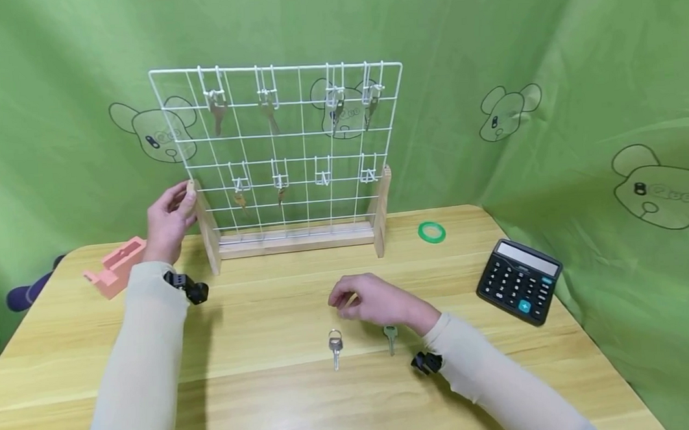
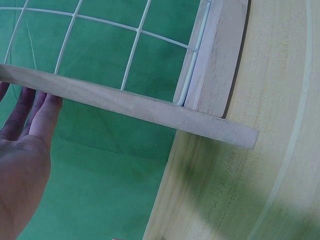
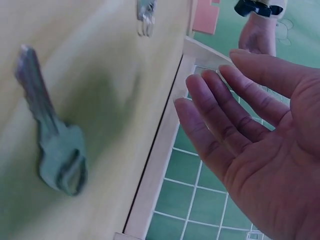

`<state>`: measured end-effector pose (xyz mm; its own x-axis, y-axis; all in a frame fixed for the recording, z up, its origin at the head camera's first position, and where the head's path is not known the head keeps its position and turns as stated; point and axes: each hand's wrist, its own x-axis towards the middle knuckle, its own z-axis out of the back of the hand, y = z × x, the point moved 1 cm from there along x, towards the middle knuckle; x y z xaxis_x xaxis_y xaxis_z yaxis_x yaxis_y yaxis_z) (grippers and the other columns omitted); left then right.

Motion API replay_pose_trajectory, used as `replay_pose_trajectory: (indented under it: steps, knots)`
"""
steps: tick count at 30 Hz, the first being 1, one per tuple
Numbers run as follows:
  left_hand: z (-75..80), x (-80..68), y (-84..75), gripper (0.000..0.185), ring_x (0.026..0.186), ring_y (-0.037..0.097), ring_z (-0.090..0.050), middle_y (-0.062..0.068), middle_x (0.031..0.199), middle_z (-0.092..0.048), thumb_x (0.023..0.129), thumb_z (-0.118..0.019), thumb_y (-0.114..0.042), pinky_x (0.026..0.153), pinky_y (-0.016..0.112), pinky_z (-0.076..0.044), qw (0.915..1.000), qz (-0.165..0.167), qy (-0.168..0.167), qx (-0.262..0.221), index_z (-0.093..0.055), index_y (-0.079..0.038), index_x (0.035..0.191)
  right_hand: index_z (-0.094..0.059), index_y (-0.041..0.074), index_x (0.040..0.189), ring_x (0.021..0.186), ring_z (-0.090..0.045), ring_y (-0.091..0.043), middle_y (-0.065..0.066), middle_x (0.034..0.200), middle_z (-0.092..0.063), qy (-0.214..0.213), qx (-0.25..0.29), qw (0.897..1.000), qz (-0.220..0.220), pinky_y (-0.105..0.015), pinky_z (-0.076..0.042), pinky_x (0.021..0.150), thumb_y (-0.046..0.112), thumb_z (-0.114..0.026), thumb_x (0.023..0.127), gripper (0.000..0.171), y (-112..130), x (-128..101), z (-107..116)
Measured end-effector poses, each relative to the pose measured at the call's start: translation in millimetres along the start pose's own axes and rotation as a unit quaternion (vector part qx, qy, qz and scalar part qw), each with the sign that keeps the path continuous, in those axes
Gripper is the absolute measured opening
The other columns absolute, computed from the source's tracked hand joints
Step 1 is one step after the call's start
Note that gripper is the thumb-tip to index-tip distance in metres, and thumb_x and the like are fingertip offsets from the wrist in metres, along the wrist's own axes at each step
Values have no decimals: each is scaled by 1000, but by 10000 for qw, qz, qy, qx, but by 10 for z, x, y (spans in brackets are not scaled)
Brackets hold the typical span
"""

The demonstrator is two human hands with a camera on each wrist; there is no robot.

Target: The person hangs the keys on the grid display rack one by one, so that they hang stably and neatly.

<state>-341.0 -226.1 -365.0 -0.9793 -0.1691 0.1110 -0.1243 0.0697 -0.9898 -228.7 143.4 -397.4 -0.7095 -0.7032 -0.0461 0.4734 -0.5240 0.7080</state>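
My left hand holds the wooden side post of a white wire grid rack near its top. In the left wrist view, fingers reach the post's far edge. My right hand hovers over the table in front of the rack, fingers loosely bent and nothing in them. Just below it lies a key, seen large in the right wrist view. Left of that is a second key with a ring. Several keys hang on hooks, including a brass-coloured key; two lower right hooks hold none.
A pink tape dispenser stands at the left, beside my left forearm. To the right lie a green tape roll and a black calculator. Green cloth surrounds the wooden table.
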Motion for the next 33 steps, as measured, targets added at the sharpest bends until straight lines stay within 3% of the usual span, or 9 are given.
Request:
replay_pose_trajectory:
  steps: [10, 19, 28, 33]
  knots:
    - [-4, -7, -1, 54, 126, 25, -47, 15, 144, -43, 96, -63, -28, 99, 25, -50, 10000, 40, 9, -80, -47, -12, 145, -70, -1, 109, 95, -64, -22, -9, 104, -66, 307, -475, 9982, 182, -21, -56, 83, -3, -67, 90, 19, -16, -17, -172]
    - [-8, -8, -10, 54, 125, 26, -48, 15, 144, -43, 96, -64, -27, 100, 27, -49, 10000, 23, -22, -78, -48, -11, 145, -71, 6, 106, 89, -58, -11, 1, 99, -64, 446, -1140, 9924, -104, -21, -53, 80, 4, -70, 90, 17, -37, 9, -264]
    - [-8, -5, 3, 54, 126, 27, -48, 16, 143, -44, 96, -64, -28, 102, 29, -49, 10000, -5, -46, -52, -48, -11, 144, -72, 11, 95, 80, -53, -8, 6, 88, -59, 436, -1530, 9871, -167, -20, -51, 72, 5, -71, 90, 8, -46, 70, -311]
    - [-3, -4, 1, 54, 127, 28, -47, 17, 144, -43, 95, -64, -29, 101, 28, -49, 10000, -31, -29, -7, -49, -12, 144, -68, 13, 87, 76, -51, -8, 8, 82, -56, 387, -1674, 9850, -146, -20, -50, 69, 2, -71, 88, 11, -43, 100, -321]
